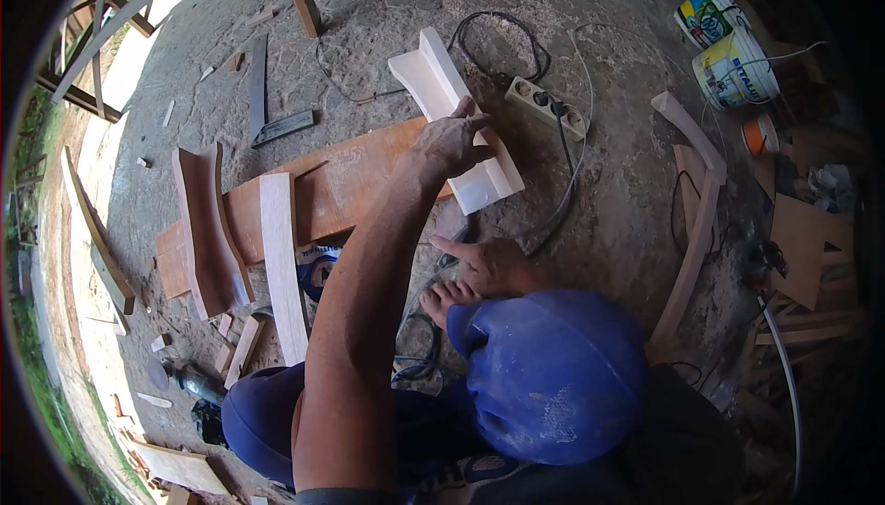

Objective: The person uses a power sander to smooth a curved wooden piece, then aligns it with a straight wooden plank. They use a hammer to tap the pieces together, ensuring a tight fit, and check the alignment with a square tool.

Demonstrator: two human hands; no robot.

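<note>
My left arm reaches forward over a pale wooden piece [433, 67] with a curved raised edge. My left hand [452, 141] is closed over that edge, fingers bent across it. The piece lies across the end of a reddish-brown board [341, 178] on the floor. My right hand [493, 265] is low beside my bare toes [447, 302] and blue-trousered knee. One finger stretches out toward a small grey object [452, 224] whose kind I cannot make out; no grip on it shows. A brown curved wooden piece [210, 228] and a pale curved slat [281, 256] lie across the board's left part.
A power strip [544, 104] with plugged-in cords lies right of the pale piece. Farther right are curved wooden parts [701, 219], paint buckets [733, 62] and offcuts [802, 247]. A dark metal square [261, 99] lies at far left; a grinder [194, 380] rests near my left knee [263, 417].
</note>
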